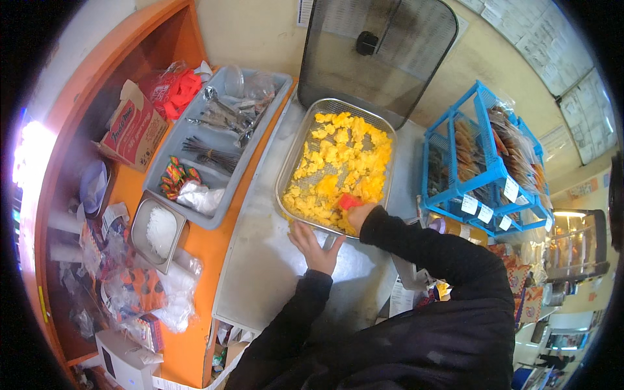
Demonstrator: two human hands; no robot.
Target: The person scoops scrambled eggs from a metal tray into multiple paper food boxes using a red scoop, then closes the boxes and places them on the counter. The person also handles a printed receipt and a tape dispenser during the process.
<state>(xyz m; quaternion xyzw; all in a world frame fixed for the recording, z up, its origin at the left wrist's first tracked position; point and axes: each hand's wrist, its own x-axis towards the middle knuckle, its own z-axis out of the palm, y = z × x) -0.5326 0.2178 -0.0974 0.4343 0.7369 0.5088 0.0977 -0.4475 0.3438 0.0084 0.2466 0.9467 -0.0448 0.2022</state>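
A perforated metal tray point(394, 168) rests on the steel worktop point(273, 263) before me. Yellow, lumpy food pieces point(336, 151) that look like scrambled egg are spread over its bottom, with bare mesh showing in places. My right hand point(360, 217) reaches over the near right part of the tray, closed around a red object point(349, 201). That object touches or hovers just above the food; its exact kind cannot be told. At the near rim, my left hand point(314, 247) has its fingers spread and its fingertips against the tray's edge.
A framed mesh screen point(341, 58) leans against the wall behind the tray. On the left, a grey divided bin point(214, 222) and a metal pan of white shreds point(161, 231) stand on an orange counter point(187, 341). A blue plastic rack point(468, 183) with bagged items stands right.
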